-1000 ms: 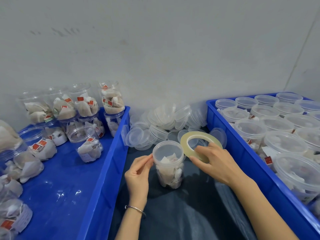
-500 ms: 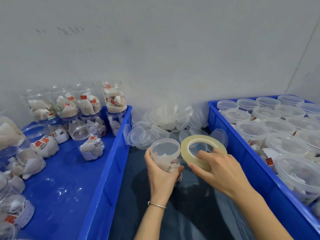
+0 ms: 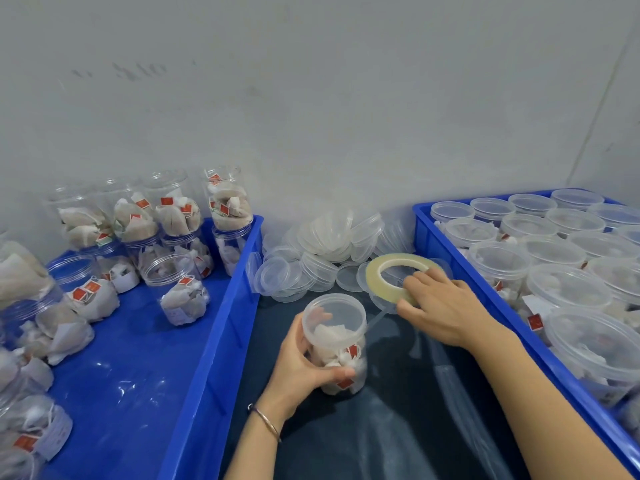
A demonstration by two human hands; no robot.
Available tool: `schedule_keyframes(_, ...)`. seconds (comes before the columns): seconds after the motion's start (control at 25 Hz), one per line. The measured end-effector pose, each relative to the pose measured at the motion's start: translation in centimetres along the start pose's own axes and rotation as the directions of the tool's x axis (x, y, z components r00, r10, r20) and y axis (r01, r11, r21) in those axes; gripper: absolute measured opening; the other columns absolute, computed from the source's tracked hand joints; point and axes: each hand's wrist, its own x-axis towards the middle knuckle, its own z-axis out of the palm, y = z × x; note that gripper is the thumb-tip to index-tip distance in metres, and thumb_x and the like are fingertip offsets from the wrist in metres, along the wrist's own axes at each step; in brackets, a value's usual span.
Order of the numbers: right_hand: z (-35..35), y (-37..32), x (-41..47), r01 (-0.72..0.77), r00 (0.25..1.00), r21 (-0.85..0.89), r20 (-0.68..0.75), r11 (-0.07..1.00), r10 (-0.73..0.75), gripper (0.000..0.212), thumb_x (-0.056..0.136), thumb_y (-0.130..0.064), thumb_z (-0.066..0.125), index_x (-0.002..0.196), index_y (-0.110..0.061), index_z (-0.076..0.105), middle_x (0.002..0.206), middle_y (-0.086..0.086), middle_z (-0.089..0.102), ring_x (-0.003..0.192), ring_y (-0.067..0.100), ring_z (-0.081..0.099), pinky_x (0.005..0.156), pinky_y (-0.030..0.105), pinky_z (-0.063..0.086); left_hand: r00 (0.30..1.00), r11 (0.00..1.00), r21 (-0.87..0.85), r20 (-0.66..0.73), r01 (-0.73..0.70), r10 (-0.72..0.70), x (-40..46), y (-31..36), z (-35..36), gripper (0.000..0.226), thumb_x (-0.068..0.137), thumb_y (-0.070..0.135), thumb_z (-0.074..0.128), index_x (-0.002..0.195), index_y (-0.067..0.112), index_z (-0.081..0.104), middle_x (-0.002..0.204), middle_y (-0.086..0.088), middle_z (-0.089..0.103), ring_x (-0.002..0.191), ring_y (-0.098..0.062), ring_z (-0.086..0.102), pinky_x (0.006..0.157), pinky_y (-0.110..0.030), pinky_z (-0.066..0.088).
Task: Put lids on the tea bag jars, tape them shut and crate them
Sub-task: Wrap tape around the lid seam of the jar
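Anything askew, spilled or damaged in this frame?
Nothing looks damaged or spilled. The spare lids lie in a loose, tilted heap against the wall. The left hand grips the lidded jar upright; the right hand holds the tape roll.

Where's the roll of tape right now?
In the head view, the tape roll is right of centre, gripped by the right hand, in front of the loose lids and beside the right blue crate.
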Motion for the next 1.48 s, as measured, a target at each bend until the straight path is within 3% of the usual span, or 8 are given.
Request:
schedule_keyframes(0.32,1.2,-1.9,3.4,0.246,0.948,0.184,0.159,0.952,-0.275,0.029,0.097,-0.043,0.036,0.098,-0.018,0.050,0.100,-0.007,0.043,0.103,0.008,0.027,0.094,0.038,0.040,0.965,0.997,-0.061,0.263,0.038,-0.021,-0.1,0.7,-0.9,0.089,0.054,-0.015,0.079,0.133,0.008,0.046,0.135,-0.007,0.056,0.125,-0.020,0.052,0.101,-0.035,0.046)
schedule_keyframes(0.48,1.0,-1.5,2.5,0.264,0.936,0.378,0.121,0.888,-0.330,0.022,0.096,-0.047,0.045,0.089,-0.027,0.052,0.093,-0.010,0.049,0.095,0.008,0.040,0.087,0.037,0.044,0.915,0.972,0.213,0.366,0.096,-0.171,1.1,2.7,-2.5,0.093,0.055,-0.007,0.085,0.131,0.028,0.045,0.130,-0.001,0.051,0.117,-0.010,0.054,0.090,-0.022,0.049)
schedule_keyframes(0.56,0.8,-1.1,1.7,0.232,0.951,0.472,0.075,0.851,-0.301,0.025,0.094,-0.051,0.048,0.087,-0.028,0.057,0.085,-0.009,0.055,0.083,0.012,0.049,0.078,0.038,0.046,0.921,0.917,0.396,0.339,0.046,-0.192,1.5,4.0,-2.8,0.095,0.058,-0.001,0.088,0.130,0.038,0.040,0.128,0.006,0.042,0.115,-0.002,0.049,0.085,-0.013,0.047)
schedule_keyframes(0.68,0.8,-0.8,0.7,0.177,0.976,0.494,0.020,0.851,-0.215,0.027,0.091,-0.056,0.047,0.089,-0.031,0.058,0.086,-0.006,0.058,0.080,0.015,0.053,0.077,0.038,0.048,0.964,0.874,0.487,0.236,-0.005,-0.126,1.4,5.6,-2.3,0.110,0.064,-0.002,0.081,0.145,0.043,0.021,0.139,0.015,0.037,0.118,-0.007,0.051,0.087,-0.024,0.053)
schedule_keyframes(0.88,0.4,-1.2,0.5,0.133,0.990,0.264,0.011,0.955,-0.141,0.038,0.090,-0.059,0.043,0.097,-0.026,0.060,0.089,-0.003,0.056,0.085,0.015,0.050,0.082,0.041,0.047,0.973,0.470,0.881,0.065,0.048,-0.222,1.1,7.5,2.7,0.110,0.069,0.062,0.071,0.149,0.025,0.005,0.152,0.003,0.005,0.140,-0.024,0.016,0.104,-0.048,0.035)
schedule_keyframes(1.04,0.2,-0.9,0.5,0.154,0.988,0.163,-0.001,0.974,-0.156,0.047,0.089,-0.063,0.040,0.084,-0.020,0.057,0.081,-0.005,0.055,0.089,0.012,0.045,0.076,0.035,0.041,0.995,0.433,0.896,-0.088,0.101,-0.051,2.1,7.8,5.9,0.068,0.088,0.052,0.057,0.140,0.022,0.025,0.146,0.001,0.021,0.131,-0.032,0.022,0.100,-0.052,0.033)
schedule_keyframes(1.24,-0.2,0.0,0.7,0.189,0.982,0.261,-0.023,0.947,-0.189,0.054,0.085,-0.064,0.050,0.072,-0.012,0.052,0.072,-0.001,0.052,0.081,0.015,0.049,0.069,0.034,0.040,0.989,0.529,0.849,0.074,0.005,-0.127,3.2,7.4,3.5,0.060,0.085,0.043,0.060,0.135,0.033,0.028,0.144,0.014,0.023,0.134,-0.022,0.016,0.106,-0.052,0.025)
schedule_keyframes(1.48,0.1,0.0,1.1,0.167,0.983,0.255,0.032,0.952,-0.181,0.024,0.092,-0.041,0.045,0.084,-0.019,0.050,0.086,-0.006,0.052,0.091,0.011,0.042,0.080,0.037,0.043,0.998,0.477,0.877,0.063,-0.055,0.000,2.6,7.1,3.7,0.050,0.086,0.044,0.051,0.131,0.033,0.032,0.140,0.014,0.026,0.132,-0.018,0.020,0.105,-0.050,0.024)
